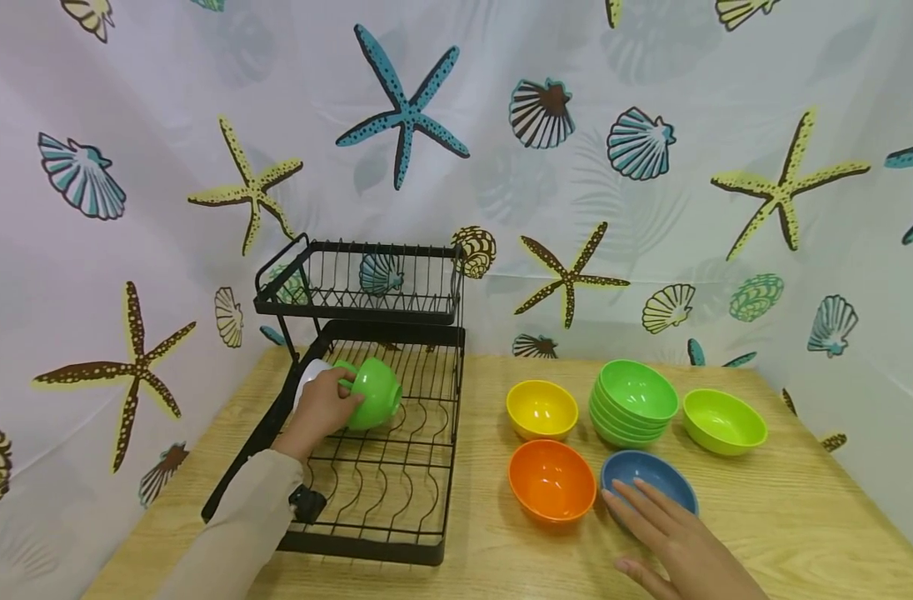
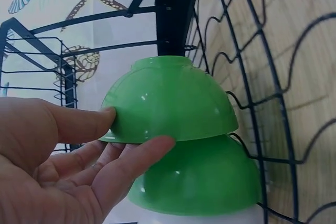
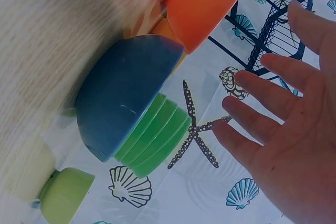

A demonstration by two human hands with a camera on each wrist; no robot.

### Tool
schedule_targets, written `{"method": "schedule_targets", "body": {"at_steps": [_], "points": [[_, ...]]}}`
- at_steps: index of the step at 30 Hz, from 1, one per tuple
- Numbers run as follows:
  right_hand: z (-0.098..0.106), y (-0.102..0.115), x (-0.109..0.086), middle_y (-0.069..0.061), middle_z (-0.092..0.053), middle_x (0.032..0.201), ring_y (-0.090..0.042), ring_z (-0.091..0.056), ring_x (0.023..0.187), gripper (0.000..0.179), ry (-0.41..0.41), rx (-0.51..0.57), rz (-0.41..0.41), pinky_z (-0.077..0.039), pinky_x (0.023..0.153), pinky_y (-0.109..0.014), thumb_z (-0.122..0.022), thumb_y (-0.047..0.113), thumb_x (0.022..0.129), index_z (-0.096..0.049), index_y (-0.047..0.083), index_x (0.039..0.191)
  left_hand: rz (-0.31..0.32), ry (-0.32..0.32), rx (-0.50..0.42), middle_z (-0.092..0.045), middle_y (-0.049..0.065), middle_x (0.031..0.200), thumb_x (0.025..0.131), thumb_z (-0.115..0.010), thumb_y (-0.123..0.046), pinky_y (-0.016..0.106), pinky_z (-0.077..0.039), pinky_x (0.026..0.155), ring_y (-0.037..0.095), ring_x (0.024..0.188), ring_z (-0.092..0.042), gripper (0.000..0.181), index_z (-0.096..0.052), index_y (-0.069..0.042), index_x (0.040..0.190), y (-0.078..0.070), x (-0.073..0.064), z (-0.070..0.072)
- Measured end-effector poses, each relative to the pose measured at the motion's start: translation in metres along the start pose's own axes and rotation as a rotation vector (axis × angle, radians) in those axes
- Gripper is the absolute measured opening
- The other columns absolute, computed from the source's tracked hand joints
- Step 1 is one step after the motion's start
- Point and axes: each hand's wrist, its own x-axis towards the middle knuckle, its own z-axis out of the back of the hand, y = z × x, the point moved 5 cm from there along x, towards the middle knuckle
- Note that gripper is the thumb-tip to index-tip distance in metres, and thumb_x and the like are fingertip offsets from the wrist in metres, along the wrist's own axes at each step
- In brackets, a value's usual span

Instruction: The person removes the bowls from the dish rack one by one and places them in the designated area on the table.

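On the left, my left hand (image 1: 325,408) pinches the rim of a green bowl (image 1: 379,393), thumb outside and fingers curled under the edge. The bowl is turned on its side over the dish rack's (image 1: 441,546) lower tier. Right behind it in the left wrist view comes a second green bowl (image 2: 205,182), followed by a white bowl (image 1: 310,375) mostly covered by the hand. My right hand (image 1: 677,537) hovers at the near side of a blue bowl (image 1: 662,475), fingers straight and spread, palm bare in the right wrist view.
An orange bowl (image 1: 551,483) sits left of the blue one, with a yellow bowl (image 1: 541,410) behind it. Several nested green bowls (image 1: 636,396) and a lime bowl (image 1: 724,422) stand farther back. The rack's upper tier (image 1: 359,312) overhangs its rear; a patterned curtain (image 1: 501,192) closes the back.
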Motion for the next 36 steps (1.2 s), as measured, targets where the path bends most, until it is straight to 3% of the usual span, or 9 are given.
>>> {"method": "schedule_targets", "body": {"at_steps": [4, 11, 17, 19, 21, 24, 36], "points": [[-0.001, 0.001, 0.000, -0.003, -0.054, 0.138, -0.018, -0.042, 0.130, 0.072, -0.010, -0.013, 0.006, -0.050, 0.088, -0.045, -0.077, 0.043, 0.077, -0.049, 0.025, 0.141, 0.001, 0.025, -0.002, -0.066, 0.024, 0.099, 0.090, -0.066, -0.009, 0.042, -0.058, 0.067, 0.036, 0.089, -0.065, 0.041, -0.055, 0.008, 0.125, -0.004, 0.000, 0.002], [0.003, -0.002, 0.003, -0.007, -0.055, 0.136, -0.031, -0.050, 0.121, 0.065, 0.028, 0.034, -0.024, -0.052, 0.087, -0.050, -0.077, 0.039, 0.079, -0.054, 0.020, 0.136, -0.013, 0.050, 0.018, -0.066, 0.022, 0.100, 0.091, -0.066, -0.011, 0.040, -0.058, 0.069, 0.034, 0.089, -0.066, 0.041, -0.055, 0.007, 0.127, -0.017, -0.004, 0.006], [0.005, -0.005, 0.005, -0.007, -0.056, 0.135, -0.034, -0.050, 0.120, 0.063, 0.038, 0.044, -0.022, -0.052, 0.087, -0.051, -0.075, 0.039, 0.081, -0.054, 0.019, 0.137, -0.039, 0.058, 0.007, -0.066, 0.022, 0.100, 0.090, -0.067, -0.011, 0.040, -0.059, 0.068, 0.034, 0.091, -0.065, 0.040, -0.057, 0.005, 0.125, -0.028, -0.012, 0.009], [0.006, -0.005, 0.006, -0.006, -0.056, 0.135, -0.033, -0.051, 0.120, 0.063, 0.028, 0.035, -0.009, -0.044, 0.103, -0.039, -0.077, 0.039, 0.079, -0.055, 0.019, 0.136, -0.053, 0.059, 0.012, -0.066, 0.021, 0.098, 0.090, -0.067, -0.011, 0.039, -0.058, 0.067, 0.034, 0.090, -0.065, 0.039, -0.058, 0.005, 0.123, -0.031, -0.015, 0.010], [0.006, -0.005, 0.007, -0.006, -0.056, 0.135, -0.033, -0.051, 0.120, 0.064, 0.009, 0.024, 0.008, -0.028, 0.113, -0.023, -0.078, 0.039, 0.078, -0.056, 0.019, 0.134, -0.056, 0.059, 0.013, -0.066, 0.019, 0.098, 0.089, -0.068, -0.012, 0.039, -0.058, 0.068, 0.032, 0.090, -0.065, 0.037, -0.059, 0.004, 0.122, -0.033, -0.018, 0.011], [0.006, -0.005, 0.008, -0.006, -0.056, 0.134, -0.033, -0.051, 0.119, 0.064, -0.003, 0.021, 0.021, 0.004, 0.109, -0.006, -0.079, 0.038, 0.076, -0.057, 0.018, 0.133, -0.075, 0.057, 0.024, -0.066, 0.017, 0.096, 0.089, -0.068, -0.012, 0.039, -0.057, 0.069, 0.030, 0.089, -0.064, 0.037, -0.060, 0.004, 0.122, -0.036, -0.023, 0.012], [0.013, -0.010, 0.015, -0.011, -0.057, 0.133, -0.034, -0.053, 0.120, 0.064, -0.035, 0.006, -0.051, 0.004, 0.110, -0.007, -0.080, 0.030, 0.076, -0.057, 0.014, 0.133, -0.203, 0.084, 0.024, -0.066, 0.011, 0.095, 0.089, -0.069, -0.011, 0.035, -0.058, 0.071, 0.025, 0.090, -0.065, 0.035, -0.063, -0.004, 0.123, -0.054, -0.045, 0.015]]}}
